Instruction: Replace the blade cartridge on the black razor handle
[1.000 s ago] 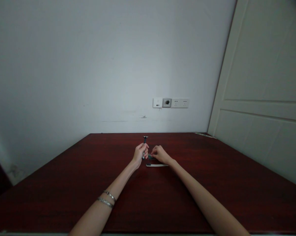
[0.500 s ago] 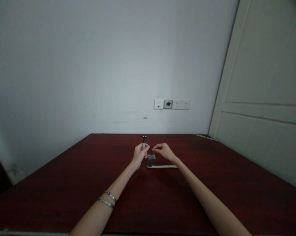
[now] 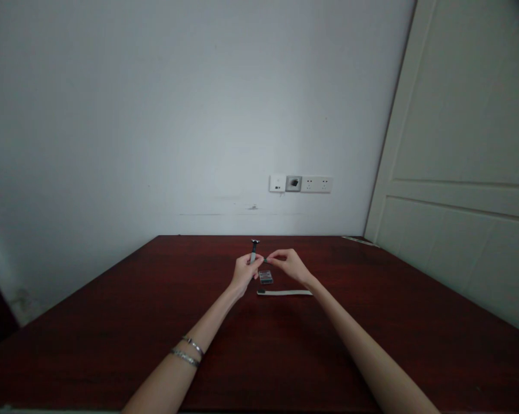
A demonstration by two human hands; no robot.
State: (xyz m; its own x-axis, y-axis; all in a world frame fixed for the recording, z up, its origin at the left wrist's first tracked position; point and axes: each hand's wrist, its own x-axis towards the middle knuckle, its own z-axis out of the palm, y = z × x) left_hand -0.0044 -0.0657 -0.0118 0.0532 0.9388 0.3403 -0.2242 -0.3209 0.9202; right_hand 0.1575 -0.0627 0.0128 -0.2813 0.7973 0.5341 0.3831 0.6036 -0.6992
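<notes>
My left hand (image 3: 244, 270) is closed around the pale grey handle of a razor (image 3: 254, 248), which points up and away with its dark neck and T-shaped head at the top. Close by on the right, my right hand (image 3: 288, 264) pinches a small dark piece (image 3: 265, 260), too small to name. That piece sits between the fingertips of both hands, at the left thumb. Below them a small clear case (image 3: 265, 278) with dark parts inside lies on the table. Nearer to me is a long whitish strip (image 3: 285, 292) with a dark left end, its right end at my right forearm.
The dark red wooden table (image 3: 112, 322) reaches back to a pale wall (image 3: 199, 115). Sockets and switch plates (image 3: 301, 184) are on that wall. A white panelled door (image 3: 461, 144) stands along the right side. A light strip (image 3: 360, 241) lies at the table's back right corner.
My right hand has shifted slightly left, bringing the small dark piece up to my left fingertips. The razor leans a little more to the right. The case and strip remain in place.
</notes>
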